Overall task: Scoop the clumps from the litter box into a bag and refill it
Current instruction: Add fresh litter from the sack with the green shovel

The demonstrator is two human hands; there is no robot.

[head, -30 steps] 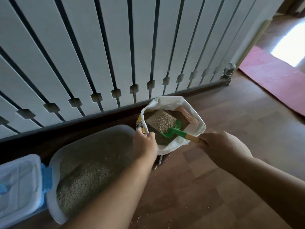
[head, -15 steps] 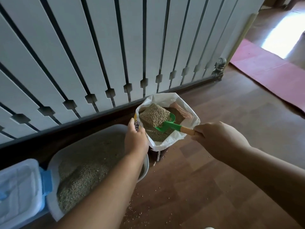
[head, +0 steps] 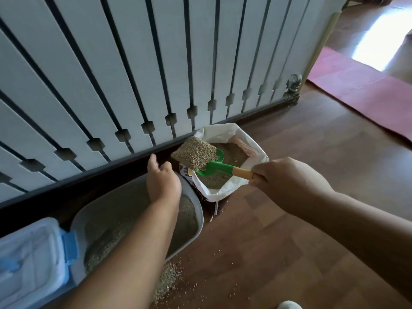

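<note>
The right hand (head: 287, 184) grips the scoop (head: 211, 165), heaped with litter, above the open bag (head: 231, 161). The left hand (head: 162, 181) hovers loose and empty over the litter box (head: 196, 210), whose left end the forearm hides.

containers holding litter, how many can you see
2. The grey litter box lies on the floor at lower left under the left forearm; the open white litter bag stands just right of it, by the railing.
</note>
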